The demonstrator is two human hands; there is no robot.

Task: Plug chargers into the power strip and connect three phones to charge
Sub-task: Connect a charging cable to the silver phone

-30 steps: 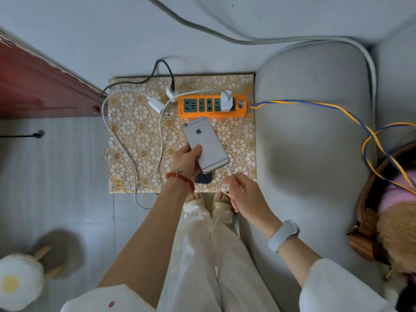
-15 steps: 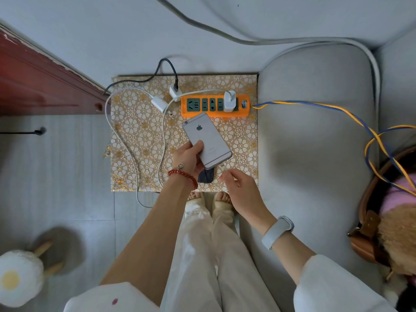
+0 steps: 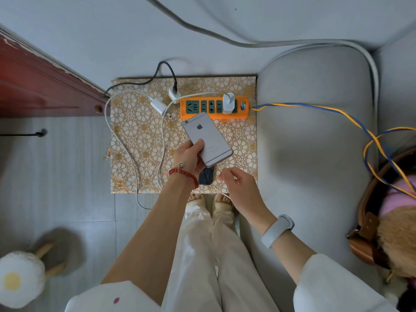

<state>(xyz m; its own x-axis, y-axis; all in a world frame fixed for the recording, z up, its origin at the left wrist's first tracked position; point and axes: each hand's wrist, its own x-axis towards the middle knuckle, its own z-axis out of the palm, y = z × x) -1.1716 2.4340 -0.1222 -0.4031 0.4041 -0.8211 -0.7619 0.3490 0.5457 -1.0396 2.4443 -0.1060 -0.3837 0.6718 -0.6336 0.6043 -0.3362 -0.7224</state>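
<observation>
My left hand (image 3: 189, 158) holds a grey phone (image 3: 208, 138) back side up above the patterned table. My right hand (image 3: 236, 183) pinches the tip of a white cable (image 3: 222, 165) just below the phone's lower edge. An orange power strip (image 3: 213, 108) lies at the table's far side with one white charger (image 3: 228, 103) plugged in near its right end. Two more white chargers (image 3: 158, 105) (image 3: 173, 95) lie loose left of the strip, one with a black cable. A dark phone (image 3: 206, 176) lies under my left hand, mostly hidden.
The small table (image 3: 135, 140) has a gold floral cover. A grey sofa (image 3: 315, 143) borders its right side. Blue and yellow wires (image 3: 315, 109) run from the strip across the sofa. A red wooden door (image 3: 40, 86) stands at left, and a fluffy stool (image 3: 18, 278) sits on the floor.
My right hand has brought the cable tip up toward the lower edge of the grey phone. The phone stays in my left hand.
</observation>
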